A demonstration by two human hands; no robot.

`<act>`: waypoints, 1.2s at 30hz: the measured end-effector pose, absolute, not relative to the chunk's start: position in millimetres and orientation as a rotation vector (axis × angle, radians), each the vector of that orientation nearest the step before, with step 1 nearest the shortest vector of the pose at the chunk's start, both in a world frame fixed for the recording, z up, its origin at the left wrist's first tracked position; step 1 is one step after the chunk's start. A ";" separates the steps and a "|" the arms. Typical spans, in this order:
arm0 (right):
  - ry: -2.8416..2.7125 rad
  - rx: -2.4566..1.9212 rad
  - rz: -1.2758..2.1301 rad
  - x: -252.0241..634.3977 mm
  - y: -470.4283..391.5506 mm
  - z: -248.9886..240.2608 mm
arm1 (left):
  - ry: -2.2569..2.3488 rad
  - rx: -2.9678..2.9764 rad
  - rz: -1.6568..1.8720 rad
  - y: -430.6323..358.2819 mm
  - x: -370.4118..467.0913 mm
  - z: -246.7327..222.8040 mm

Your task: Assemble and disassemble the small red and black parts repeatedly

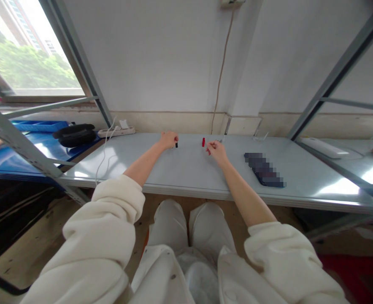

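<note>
The left hand (168,139) is bending down over a small black cylindrical piece (176,145) on the smooth grey tabletop (186,169), its fingertips meeting the upper end; whether they are gripping it or only covering it, I cannot tell. The right hand (216,150) is hovering just beside a small bright red cylindrical piece (203,142), apart from it, with fingers curled inward and tips nearly together — whether anything is sitting between them, I cannot tell. The red piece is seemingly standing upright on the table, near the back edge, between the two hands but closer to the right. The likeliest trouble, as I am judging it, is a knock: the right fingers are lying so near that a small sideways sweep could be tipping the red piece over, and its narrow, apparently rounded body could then be rolling across the slick surface. The black piece is running a similar risk if the left fingertips are pressing off-centre, since the hand is hiding part of it from view. Further out, a thin white cable (103,157) is trailing over the front edge on the left — a passing forearm could be snagging it. The dark oblong item (264,170) on the right is lying well apart, so it is hardly threatening anything.
</note>
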State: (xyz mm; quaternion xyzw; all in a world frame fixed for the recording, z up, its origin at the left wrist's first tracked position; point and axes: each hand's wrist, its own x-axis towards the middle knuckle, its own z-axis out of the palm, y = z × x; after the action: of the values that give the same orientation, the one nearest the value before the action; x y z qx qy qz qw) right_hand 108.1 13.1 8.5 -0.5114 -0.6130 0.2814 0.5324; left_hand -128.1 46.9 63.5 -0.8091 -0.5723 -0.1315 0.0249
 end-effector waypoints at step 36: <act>-1.805 -1.750 0.129 110.7 0.7 6.5 | -1.153 -2.530 -0.567 8.9 -102.9 38.0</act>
State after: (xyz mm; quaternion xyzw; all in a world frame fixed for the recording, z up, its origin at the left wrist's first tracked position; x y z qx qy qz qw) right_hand 110.7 0.7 6.5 -0.6617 -0.6823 0.0487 0.3071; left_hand -102.9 8.9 38.0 -0.8813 -0.4018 -0.1975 0.1513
